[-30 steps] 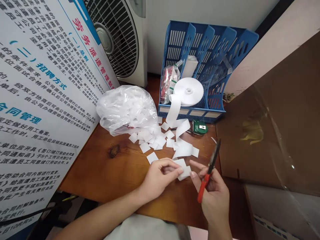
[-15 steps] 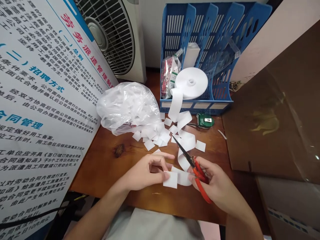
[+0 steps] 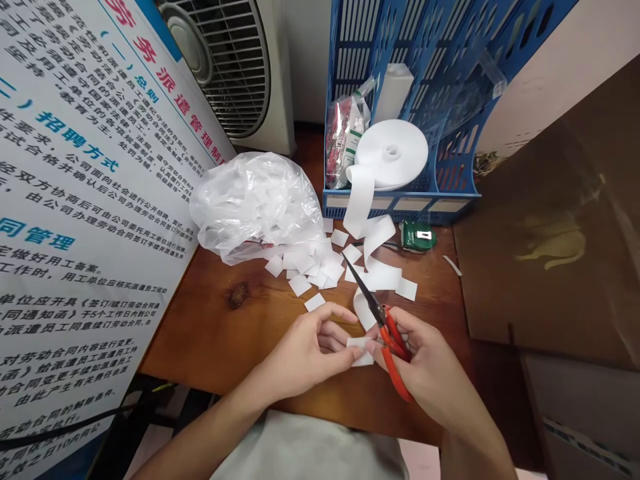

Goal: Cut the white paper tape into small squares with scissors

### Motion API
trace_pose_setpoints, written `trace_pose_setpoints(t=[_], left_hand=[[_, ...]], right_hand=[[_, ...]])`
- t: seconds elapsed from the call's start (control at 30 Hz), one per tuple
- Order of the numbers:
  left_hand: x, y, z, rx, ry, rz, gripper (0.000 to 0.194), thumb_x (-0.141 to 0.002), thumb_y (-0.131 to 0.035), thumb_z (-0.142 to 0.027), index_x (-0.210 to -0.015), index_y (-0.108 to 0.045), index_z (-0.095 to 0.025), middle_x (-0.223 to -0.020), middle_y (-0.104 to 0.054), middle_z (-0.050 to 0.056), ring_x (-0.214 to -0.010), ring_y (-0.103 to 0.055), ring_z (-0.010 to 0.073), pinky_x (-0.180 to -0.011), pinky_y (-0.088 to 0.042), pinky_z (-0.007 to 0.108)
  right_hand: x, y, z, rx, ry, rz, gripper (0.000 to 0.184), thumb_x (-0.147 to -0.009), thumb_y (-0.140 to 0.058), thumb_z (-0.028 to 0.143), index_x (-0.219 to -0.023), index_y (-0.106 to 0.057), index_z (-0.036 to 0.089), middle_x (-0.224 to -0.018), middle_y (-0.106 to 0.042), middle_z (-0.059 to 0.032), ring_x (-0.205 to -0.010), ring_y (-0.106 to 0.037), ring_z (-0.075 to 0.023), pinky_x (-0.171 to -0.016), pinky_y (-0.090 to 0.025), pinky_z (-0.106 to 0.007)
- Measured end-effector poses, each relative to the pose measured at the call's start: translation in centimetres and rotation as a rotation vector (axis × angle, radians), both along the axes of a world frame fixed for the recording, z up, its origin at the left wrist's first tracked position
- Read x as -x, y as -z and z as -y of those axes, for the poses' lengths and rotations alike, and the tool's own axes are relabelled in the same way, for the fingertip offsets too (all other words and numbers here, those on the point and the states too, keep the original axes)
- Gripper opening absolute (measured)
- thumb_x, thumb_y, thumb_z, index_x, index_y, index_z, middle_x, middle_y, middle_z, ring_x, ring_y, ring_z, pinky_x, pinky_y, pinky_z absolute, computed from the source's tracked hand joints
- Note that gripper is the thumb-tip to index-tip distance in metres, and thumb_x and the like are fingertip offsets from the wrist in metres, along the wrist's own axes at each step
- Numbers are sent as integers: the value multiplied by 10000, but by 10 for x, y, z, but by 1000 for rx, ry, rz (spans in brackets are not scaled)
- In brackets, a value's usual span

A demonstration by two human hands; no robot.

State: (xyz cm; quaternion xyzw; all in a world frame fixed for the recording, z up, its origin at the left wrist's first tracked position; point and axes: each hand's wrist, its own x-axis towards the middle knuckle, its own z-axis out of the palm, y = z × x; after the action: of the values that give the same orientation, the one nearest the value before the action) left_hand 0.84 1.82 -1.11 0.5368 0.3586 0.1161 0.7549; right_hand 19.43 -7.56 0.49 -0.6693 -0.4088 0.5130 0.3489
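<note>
My left hand (image 3: 315, 350) pinches a small white piece (image 3: 361, 360) between thumb and fingers; whether it is a cut square, the strip's end or both together, I cannot tell. My right hand (image 3: 425, 357) holds red-handled scissors (image 3: 373, 300), blades together and pointing up and left. Its thumb and fingertip also touch the white piece. A white strip (image 3: 383, 275) runs down in loose curls from a flat white roll (image 3: 393, 153) to my hands. Cut white squares (image 3: 300, 285) lie in a heap beyond my left hand.
A clear plastic bag (image 3: 257, 207) of white pieces sits behind the squares. The roll rests in a blue file rack (image 3: 400, 207) with a red packet (image 3: 343, 143). A green tape measure (image 3: 419, 237) lies before the rack. A fan (image 3: 280, 80), printed board (image 3: 100, 200) and brown cardboard (image 3: 540, 267) surround the table.
The white square in my left hand has moved right, up to my right fingertips, and the strip's loose loop between the hands no longer shows. The view has tilted slightly down.
</note>
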Motion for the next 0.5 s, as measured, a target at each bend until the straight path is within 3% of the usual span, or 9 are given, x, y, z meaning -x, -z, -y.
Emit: trace_pose_setpoints(t=[0.07, 0.2, 0.37, 0.5], left_hand=[[0, 1, 1, 52, -7, -2, 360, -816, -826, -290, -1116, -697, -139, -784, -733, 26, -664, -640, 100, -626, -484, 181], [0, 6, 0, 115, -42, -5, 293, -825, -818, -349, -935, -762, -83, -844, -783, 112, -706, -697, 144, -670, -562, 231], [0, 8, -2, 149, -103, 16, 328, -809, -839, -378, -967, -777, -98, -872, -805, 112, -820, -764, 199, -698, -614, 246], [0, 8, -2, 161, -146, 34, 352, -805, -843, -391, -996, -782, -102, -917, -809, 115, -874, -778, 222, -710, -626, 245]], right_hand=[[0, 0, 0, -4, 9, 33, 137, -890, -629, 286, -909, -571, 163, -852, -619, -24, -736, -535, -94, -636, -421, -163], [6, 2, 2, -64, 68, 173, 104, -844, -645, 223, -869, -559, 170, -764, -555, -1, -705, -508, -89, -645, -427, -164], [18, 9, 6, -154, 131, 295, 160, -807, -634, 172, -724, -496, 167, -673, -437, 19, -641, -412, -71, -590, -365, -164], [22, 14, 6, -167, 170, 344, 72, -789, -643, 154, -774, -576, 177, -699, -462, 26, -630, -400, -62, -574, -357, -162]])
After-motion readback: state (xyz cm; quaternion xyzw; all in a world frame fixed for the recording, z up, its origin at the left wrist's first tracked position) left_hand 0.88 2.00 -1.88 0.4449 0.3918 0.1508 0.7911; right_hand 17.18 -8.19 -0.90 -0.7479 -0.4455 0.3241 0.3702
